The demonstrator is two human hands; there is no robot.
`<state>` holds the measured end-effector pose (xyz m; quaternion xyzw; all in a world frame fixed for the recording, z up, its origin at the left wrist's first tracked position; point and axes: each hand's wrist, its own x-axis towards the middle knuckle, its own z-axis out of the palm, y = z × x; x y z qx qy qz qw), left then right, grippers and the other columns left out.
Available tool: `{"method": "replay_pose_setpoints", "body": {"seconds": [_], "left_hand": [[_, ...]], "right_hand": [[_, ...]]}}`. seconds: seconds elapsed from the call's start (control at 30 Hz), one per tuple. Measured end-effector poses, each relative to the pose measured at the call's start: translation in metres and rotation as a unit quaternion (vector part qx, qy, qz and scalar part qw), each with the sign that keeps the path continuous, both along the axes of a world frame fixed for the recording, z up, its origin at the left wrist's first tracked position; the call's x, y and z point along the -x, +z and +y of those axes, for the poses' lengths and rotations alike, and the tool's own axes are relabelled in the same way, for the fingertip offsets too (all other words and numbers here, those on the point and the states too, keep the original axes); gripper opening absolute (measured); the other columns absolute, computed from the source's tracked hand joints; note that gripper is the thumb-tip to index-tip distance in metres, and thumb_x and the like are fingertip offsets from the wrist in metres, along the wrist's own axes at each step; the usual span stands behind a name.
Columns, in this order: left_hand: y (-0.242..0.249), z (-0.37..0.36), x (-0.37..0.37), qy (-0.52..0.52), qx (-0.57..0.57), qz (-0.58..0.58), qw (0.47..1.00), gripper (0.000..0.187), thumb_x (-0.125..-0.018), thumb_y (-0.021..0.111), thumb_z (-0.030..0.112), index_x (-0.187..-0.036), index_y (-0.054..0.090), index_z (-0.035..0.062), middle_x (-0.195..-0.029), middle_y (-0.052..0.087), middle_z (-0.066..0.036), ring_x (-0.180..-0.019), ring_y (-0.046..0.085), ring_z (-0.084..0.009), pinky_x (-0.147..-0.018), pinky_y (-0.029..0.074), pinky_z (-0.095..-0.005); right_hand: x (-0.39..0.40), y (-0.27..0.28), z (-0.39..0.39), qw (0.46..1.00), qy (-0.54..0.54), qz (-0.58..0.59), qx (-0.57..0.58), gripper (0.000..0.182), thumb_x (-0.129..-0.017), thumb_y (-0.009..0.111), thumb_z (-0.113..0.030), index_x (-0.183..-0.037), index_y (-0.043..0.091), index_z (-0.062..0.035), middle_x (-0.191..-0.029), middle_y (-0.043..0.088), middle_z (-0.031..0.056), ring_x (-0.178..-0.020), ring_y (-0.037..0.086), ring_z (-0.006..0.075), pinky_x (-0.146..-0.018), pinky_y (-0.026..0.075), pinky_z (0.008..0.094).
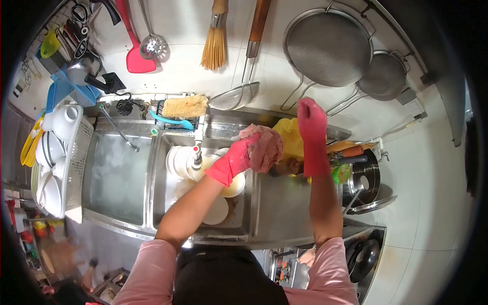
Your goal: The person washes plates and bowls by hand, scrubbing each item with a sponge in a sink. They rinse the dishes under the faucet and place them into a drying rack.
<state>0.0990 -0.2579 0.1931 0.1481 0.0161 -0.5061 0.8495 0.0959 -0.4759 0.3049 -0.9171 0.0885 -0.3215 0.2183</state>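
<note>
Two-handed work above a stainless-steel sink unit, seen from the head. The left hand (239, 156), in a pink rubber glove, is clamped on a crumpled, dull-pink cloth (267, 150), which is held up near the divider between the middle basin and the right-hand steel surface. The right hand (311, 119), in a matching glove, is raised apart from the left and from the cloth; its fingers appear curled, but whether they close on anything cannot be told. Just beside the right hand, on its left, is a soft yellow cloth-like item (288, 133), partly hidden. Below the left forearm, the rectangular middle basin (247, 218) contains round white plates (216, 211), overlapping, beneath a white tap with a red dot (196, 152). The left basin (149, 178) holds cloudy, pale water (114, 178); at its outer side stands a white slotted plastic rack (75, 168) of white bowls (64, 124). Behind the middle basin lies a tan, rough-textured block (185, 106), with a light-blue-handled utensil (175, 122) in front. To the right of the steel surface (279, 213) stands a deep metal pot (373, 175). On the tiled wall hang a red spatula (140, 60), a bristle brush (213, 48) and a large round mesh strainer (328, 48).
</note>
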Motion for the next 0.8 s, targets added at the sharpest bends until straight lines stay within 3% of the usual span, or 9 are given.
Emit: {"method": "replay_pose_setpoints", "body": {"seconds": [0.13, 0.23, 0.43, 0.63, 0.8], "left_hand": [[0.026, -0.024, 0.0, -0.027, 0.023, 0.003, 0.999, 0.041, -0.099, 0.055, 0.038, -0.127, 0.051, 0.0083, -0.126, 0.057, -0.012, -0.114, 0.057, -0.0267, -0.101, 0.046, -0.0426], [0.023, -0.037, 0.001, -0.026, 0.015, 0.026, 0.999, 0.044, -0.099, 0.052, 0.042, -0.127, 0.051, 0.0077, -0.127, 0.057, -0.012, -0.114, 0.057, -0.027, -0.101, 0.046, -0.0428], [0.016, -0.042, 0.001, -0.025, -0.002, 0.046, 0.999, 0.049, -0.1, 0.049, 0.045, -0.129, 0.051, 0.0062, -0.128, 0.058, -0.012, -0.115, 0.057, -0.0275, -0.101, 0.046, -0.044], [0.014, -0.037, 0.0, -0.026, -0.016, 0.041, 0.999, 0.049, -0.1, 0.049, 0.047, -0.128, 0.053, 0.0071, -0.127, 0.059, -0.012, -0.114, 0.058, -0.0276, -0.1, 0.047, -0.0422], [0.0, -0.04, -0.006, 0.015, -0.02, -0.019, 1.0, 0.051, -0.099, 0.051, 0.048, -0.13, 0.052, 0.0077, -0.129, 0.058, -0.012, -0.115, 0.057, -0.0271, -0.1, 0.047, -0.0414]], "right_hand": [[-0.04, -0.018, -0.02, 0.99, 0.001, 0.134, -0.035, 0.03, -0.094, 0.054, -0.031, -0.1, 0.068, -0.0054, -0.094, 0.07, 0.0167, -0.09, 0.065, 0.0376, -0.081, 0.051, 0.0448], [-0.052, -0.042, -0.019, 0.984, -0.036, 0.171, 0.039, 0.037, -0.094, 0.049, -0.038, -0.101, 0.068, -0.0074, -0.096, 0.069, 0.0163, -0.093, 0.065, 0.0384, -0.085, 0.049, 0.0481], [-0.053, -0.051, -0.013, 0.961, -0.073, 0.242, 0.114, 0.035, -0.093, 0.047, -0.037, -0.099, 0.069, -0.0106, -0.095, 0.07, 0.0145, -0.092, 0.065, 0.0374, -0.084, 0.049, 0.0484], [-0.056, -0.047, -0.019, 0.973, -0.054, 0.214, 0.064, 0.031, -0.093, 0.05, -0.037, -0.097, 0.07, -0.0133, -0.094, 0.071, 0.0131, -0.092, 0.066, 0.0361, -0.083, 0.05, 0.0489], [-0.05, -0.055, -0.012, 0.967, -0.071, 0.206, 0.131, 0.03, -0.093, 0.049, -0.035, -0.096, 0.069, -0.0132, -0.092, 0.071, 0.012, -0.091, 0.066, 0.0351, -0.083, 0.049, 0.0476]]}}
